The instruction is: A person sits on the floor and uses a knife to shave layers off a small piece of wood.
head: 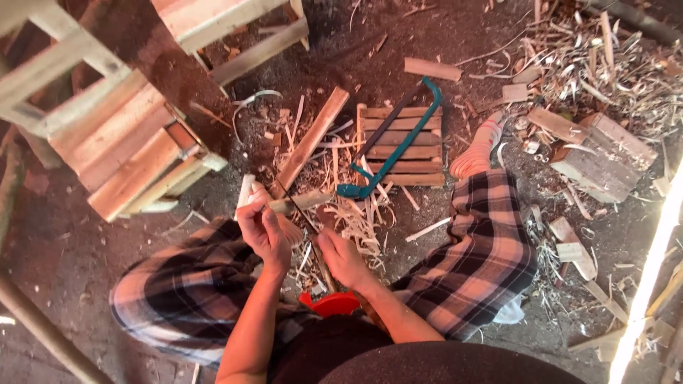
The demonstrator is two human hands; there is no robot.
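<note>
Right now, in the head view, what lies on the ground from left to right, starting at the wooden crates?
Wooden crates → long flat plank → teal-framed saw lying on a small slatted panel → pile of wood blocks.

Wood shavings litter a dark dirt floor; slatted crates stand at ten o'clock, a bright sunlit strip at four o'clock.

- We see soft, dim daylight with weak shadows.
- A glaring overexposed strip burns at the right edge.
- Edges bend and look slightly blurred.
</note>
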